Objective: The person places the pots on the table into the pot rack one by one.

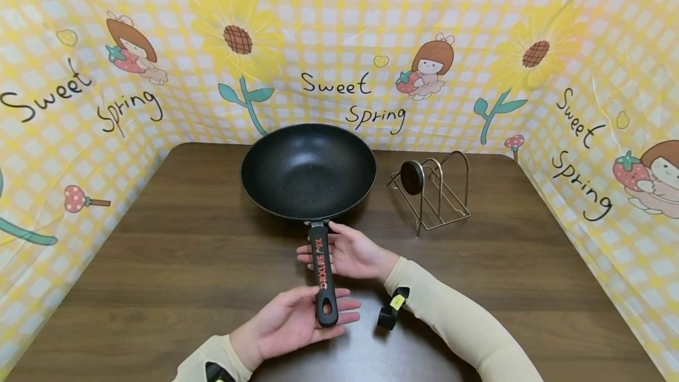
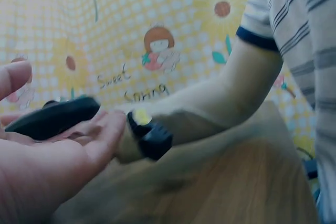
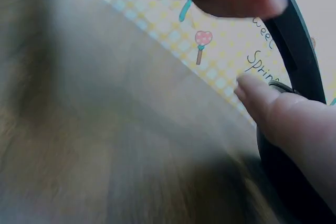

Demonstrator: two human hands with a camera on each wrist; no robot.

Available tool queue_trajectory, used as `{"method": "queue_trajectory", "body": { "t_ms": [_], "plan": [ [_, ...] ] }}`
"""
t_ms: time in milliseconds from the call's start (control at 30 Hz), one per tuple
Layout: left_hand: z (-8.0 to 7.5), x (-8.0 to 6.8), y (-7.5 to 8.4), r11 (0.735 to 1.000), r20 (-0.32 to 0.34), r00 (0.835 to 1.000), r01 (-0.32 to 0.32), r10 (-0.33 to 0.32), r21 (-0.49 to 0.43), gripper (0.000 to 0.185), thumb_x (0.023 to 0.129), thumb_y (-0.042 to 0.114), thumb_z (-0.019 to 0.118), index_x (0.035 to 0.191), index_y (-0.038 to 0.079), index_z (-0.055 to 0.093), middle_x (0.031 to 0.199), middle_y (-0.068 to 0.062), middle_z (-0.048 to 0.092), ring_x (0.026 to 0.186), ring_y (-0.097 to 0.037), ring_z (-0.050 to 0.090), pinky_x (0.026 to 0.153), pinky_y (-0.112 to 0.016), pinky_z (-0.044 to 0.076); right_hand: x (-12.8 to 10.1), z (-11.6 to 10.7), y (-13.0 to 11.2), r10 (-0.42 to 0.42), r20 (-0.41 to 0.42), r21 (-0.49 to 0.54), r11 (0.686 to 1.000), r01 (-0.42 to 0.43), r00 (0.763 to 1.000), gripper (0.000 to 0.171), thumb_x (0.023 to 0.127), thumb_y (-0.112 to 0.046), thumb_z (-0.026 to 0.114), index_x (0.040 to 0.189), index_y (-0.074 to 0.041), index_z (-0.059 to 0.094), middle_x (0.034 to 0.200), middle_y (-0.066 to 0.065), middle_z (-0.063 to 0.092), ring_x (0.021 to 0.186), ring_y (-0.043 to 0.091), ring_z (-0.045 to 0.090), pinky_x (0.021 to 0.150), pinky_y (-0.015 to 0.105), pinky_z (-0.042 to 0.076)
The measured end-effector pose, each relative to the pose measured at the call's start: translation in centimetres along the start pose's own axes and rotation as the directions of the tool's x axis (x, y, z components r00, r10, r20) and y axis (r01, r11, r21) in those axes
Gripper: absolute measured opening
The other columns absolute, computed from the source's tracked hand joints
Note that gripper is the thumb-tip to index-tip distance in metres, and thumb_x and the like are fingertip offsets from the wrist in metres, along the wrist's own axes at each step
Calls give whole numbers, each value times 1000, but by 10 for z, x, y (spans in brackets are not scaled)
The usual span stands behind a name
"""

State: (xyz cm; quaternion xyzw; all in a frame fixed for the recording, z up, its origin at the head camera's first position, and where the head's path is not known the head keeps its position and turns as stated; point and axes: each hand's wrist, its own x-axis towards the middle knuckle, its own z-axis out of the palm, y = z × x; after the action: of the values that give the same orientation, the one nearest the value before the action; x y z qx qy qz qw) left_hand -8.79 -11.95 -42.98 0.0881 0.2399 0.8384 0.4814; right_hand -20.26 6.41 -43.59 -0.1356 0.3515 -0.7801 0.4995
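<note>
Pan (image 1: 308, 171): black, sitting on the brown table (image 1: 159, 264), its handle (image 1: 323, 276) pointing at the person.
Left hand (image 1: 297, 320): flat and open under the handle's end, fingers straight, not gripping.
Right hand (image 1: 352, 251): open beside the handle near the pan, fingers loose.
How far: I think the pan is not lifted yet.
Nearby: a wire rack (image 1: 432, 193) stands right of the pan, apart from it.
In the way: nothing close.

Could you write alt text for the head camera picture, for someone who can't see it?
A person's two hands meet at the long black handle of a black frying pan on a brown wooden table: the left hand lies palm up under the handle's end, the right hand beside its middle. A wire rack stands right of the pan, before a yellow checked sunflower backdrop.
</note>
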Motion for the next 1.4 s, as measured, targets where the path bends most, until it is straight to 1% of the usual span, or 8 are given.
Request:
{"method": "queue_trajectory", "body": {
  "t_ms": [100, 233, 333, 467, 633, 833, 1067, 1400],
  "plan": [
    [6, 1, -4, 999, -23, 1000, -21, 20, -36, 62, 108, 20, 30, 153, -9, -1, 143, -19, 47, 135, -28, 46, 115, -39, 31, 4, 1, 0, -1, 41, 30, 1000, 0, 999, 61, 109, -38, 17, 153, 4, 7, 154, 30, 27, 141, 33, 37, 116, 42, 28],
    [13, 3, -7, 995, -83, 995, -62, 55, -80, 57, 108, 14, 34, 153, -7, 5, 139, -16, 52, 131, -25, 50, 113, -37, 33, 8, 4, -1, 9, 87, 64, 998, -14, 996, 66, 109, -39, 20, 154, 6, 1, 158, 34, 12, 144, 34, 31, 116, 39, 28],
    [16, 5, -8, 991, -129, 989, -89, 75, -104, 56, 107, 11, 36, 153, -5, 8, 137, -14, 55, 129, -23, 52, 112, -36, 35, 10, 5, -1, 19, 96, 96, 995, -28, 995, 65, 110, -36, 19, 154, 7, -2, 159, 33, 7, 141, 32, 38, 117, 39, 24],
    [16, 5, -11, 988, -156, 981, -129, 115, -80, 42, 106, 10, 40, 143, -2, 24, 131, -13, 57, 124, -22, 55, 110, -37, 38, 9, 5, 1, -1, 76, 111, 994, -8, 997, 56, 110, -29, 18, 153, 7, 10, 148, 28, 37, 124, 26, 57, 115, 40, 30],
    [13, 7, -13, 983, -52, 989, -141, 135, -114, 16, 106, 8, 40, 120, 4, 47, 115, -7, 56, 110, -16, 57, 108, -36, 41, 10, 3, 8, -60, 82, 134, 990, 48, 995, 42, 110, -27, 17, 135, 0, 40, 118, 13, 61, 107, 22, 65, 101, 35, 47],
    [10, 11, -15, 968, 104, 983, -128, 153, -214, 21, 109, 10, 28, 118, 5, 46, 101, -2, 49, 96, -12, 50, 101, -29, 42, 13, 5, 12, -75, 133, 232, 972, 42, 988, 37, 110, -29, 15, 122, -7, 42, 94, 2, 49, 82, 13, 56, 87, 27, 47],
    [8, 16, -17, 971, 117, 975, -169, 190, -169, 20, 109, 13, 24, 115, 8, 42, 94, 0, 43, 86, -11, 41, 83, -23, 39, 18, 7, 11, -71, 194, 294, 956, 12, 978, 39, 109, -35, 13, 110, -10, 43, 82, -2, 37, 71, 11, 48, 76, 24, 41],
    [5, 20, -20, 978, 148, 968, -190, 200, -81, 20, 109, 12, 25, 113, 9, 44, 93, 2, 42, 84, -9, 40, 74, -22, 35, 17, 3, 12, -56, 209, 260, 966, -1, 976, 39, 109, -35, 12, 107, -12, 44, 83, -2, 38, 71, 9, 49, 76, 23, 40]
  ]
}}
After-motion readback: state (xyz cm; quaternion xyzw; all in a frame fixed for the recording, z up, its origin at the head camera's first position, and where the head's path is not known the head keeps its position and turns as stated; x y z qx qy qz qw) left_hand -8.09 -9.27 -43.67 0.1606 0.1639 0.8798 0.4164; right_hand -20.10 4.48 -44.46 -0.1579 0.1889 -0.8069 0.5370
